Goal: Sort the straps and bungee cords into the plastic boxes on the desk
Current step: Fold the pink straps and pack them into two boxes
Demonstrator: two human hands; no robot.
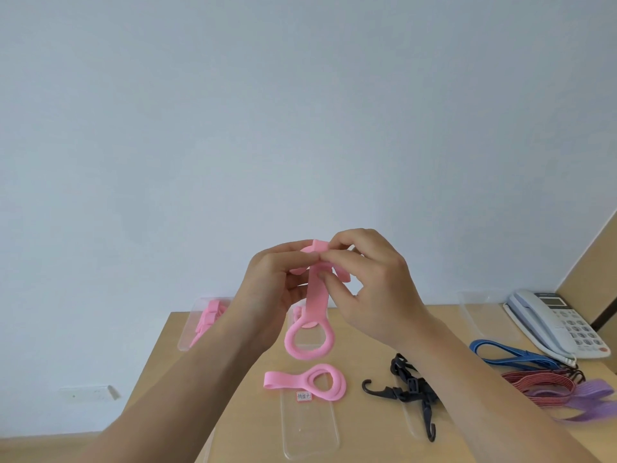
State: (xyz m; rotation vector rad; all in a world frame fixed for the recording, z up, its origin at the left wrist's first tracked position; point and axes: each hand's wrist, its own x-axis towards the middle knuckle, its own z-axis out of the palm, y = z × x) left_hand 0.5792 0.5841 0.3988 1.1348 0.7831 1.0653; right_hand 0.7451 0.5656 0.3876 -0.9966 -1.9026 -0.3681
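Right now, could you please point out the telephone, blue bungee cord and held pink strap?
telephone (576, 332): head view, keypad.
blue bungee cord (541, 360): head view, bundled strands.
held pink strap (309, 355): head view, ring.

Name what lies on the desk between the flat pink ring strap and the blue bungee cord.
In the head view, the black strap with plastic hooks lies between them, partly over a clear plastic box.

Left grip (267, 289), right grip (377, 285): aloft, curled.

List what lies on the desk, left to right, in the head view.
Clear plastic box of pink straps → pink ring-ended rubber strap → black hooked buckle strap → blue bungee cord → purple ribbed strap.
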